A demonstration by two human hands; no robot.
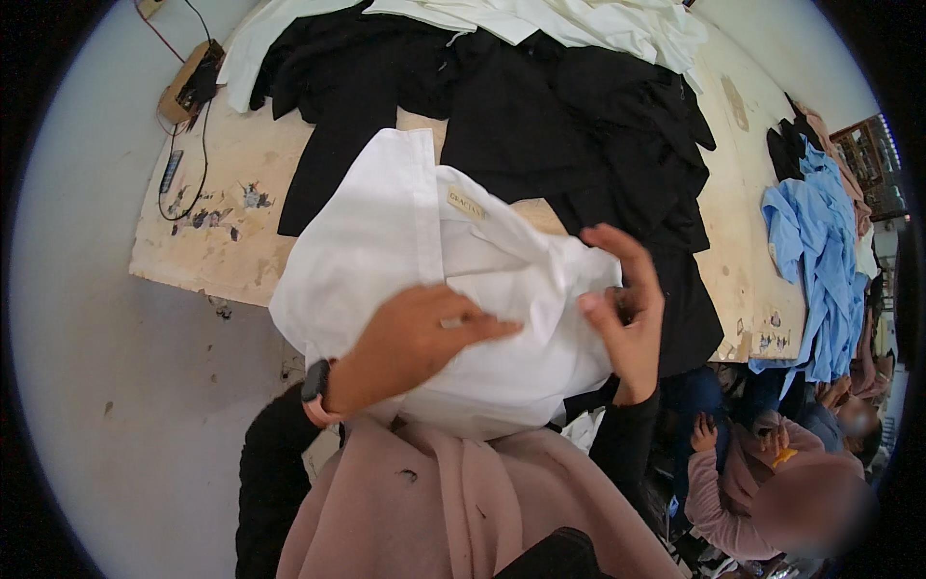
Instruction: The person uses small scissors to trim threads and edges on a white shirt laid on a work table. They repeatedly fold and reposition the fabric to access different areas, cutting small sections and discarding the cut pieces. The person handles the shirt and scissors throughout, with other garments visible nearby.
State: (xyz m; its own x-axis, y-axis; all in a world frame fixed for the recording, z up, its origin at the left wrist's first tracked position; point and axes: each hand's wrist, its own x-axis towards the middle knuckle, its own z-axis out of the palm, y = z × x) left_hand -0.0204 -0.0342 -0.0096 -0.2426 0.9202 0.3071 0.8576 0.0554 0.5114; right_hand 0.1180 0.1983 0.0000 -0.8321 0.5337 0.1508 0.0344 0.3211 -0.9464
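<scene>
A white shirt (357, 261) with a small cream label inside its neck is spread in front of me, draped over the near edge of the table. My left hand (415, 333) lies over the middle of the cloth, its fingers stretched to the right and slightly blurred. At the shirt's right edge is my right hand (632, 314), with index finger and thumb curved around a fold of the fabric. Its remaining fingers are mostly hidden.
Black garments (569, 125) cover much of the worn table (193, 251), with more white cloth (617, 29) behind them. A box with cables (193, 82) sits at the left edge. Light blue garments (815, 251) hang at the right, above another person (723, 492) seated low.
</scene>
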